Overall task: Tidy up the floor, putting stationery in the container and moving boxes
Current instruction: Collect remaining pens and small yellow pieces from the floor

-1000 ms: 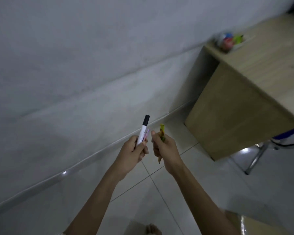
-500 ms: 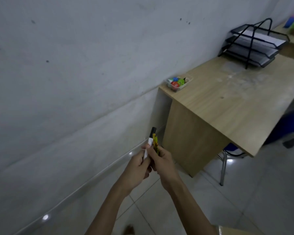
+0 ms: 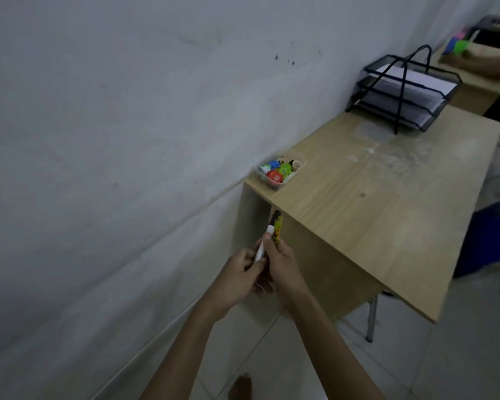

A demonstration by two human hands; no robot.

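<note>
My left hand (image 3: 238, 274) and my right hand (image 3: 283, 269) are pressed together in front of me, beside the near end of a wooden desk (image 3: 387, 203). The left hand grips a white marker with a black cap (image 3: 262, 246). A yellow patterned pen (image 3: 277, 230) stands up from the right hand's fingers, touching the marker. A small clear container (image 3: 280, 183) with colourful small items sits on the desk's near left corner, by the wall.
A black mesh paper tray rack (image 3: 401, 96) holds sheets at the desk's far end. A second desk (image 3: 479, 82) with colourful items stands behind. A blue chair (image 3: 491, 235) is at the right. The white wall (image 3: 127, 125) runs along the left; the floor is tiled.
My view has risen from the floor to the desk top, bringing the container and paper rack into sight. My hands came together, so the marker and pen now touch.
</note>
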